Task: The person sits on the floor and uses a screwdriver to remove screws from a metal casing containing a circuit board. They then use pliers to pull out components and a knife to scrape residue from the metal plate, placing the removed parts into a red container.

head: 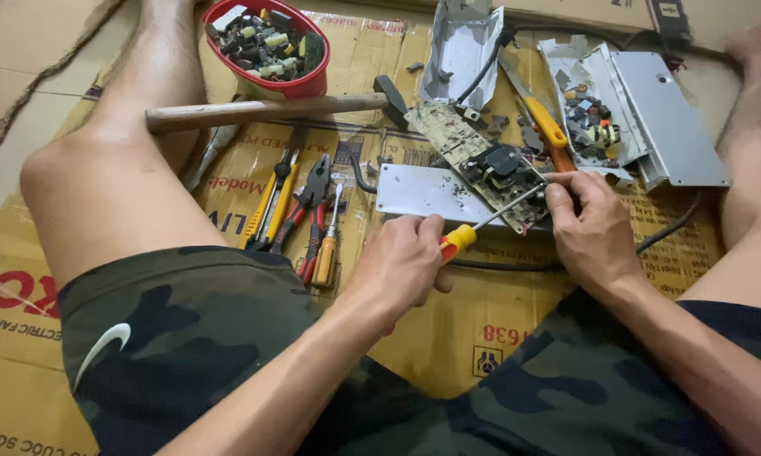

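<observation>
My left hand (pixel 404 263) grips the red and yellow handle of a screwdriver (pixel 482 226), whose shaft points up and right to a circuit board (pixel 473 154). The tip meets the board's near right corner. My right hand (pixel 590 226) holds that corner of the board, fingers curled on its edge. The board lies tilted across a flat grey metal plate (pixel 414 190) and carries a black component near its middle.
A hammer (pixel 271 110) lies across the cardboard behind the board. A red bowl (pixel 271 46) of small parts stands at the back. Pliers (pixel 309 207), a yellow cutter (pixel 272 203) and a small screwdriver (pixel 328 245) lie left. Opened metal casings (pixel 659 118) sit right.
</observation>
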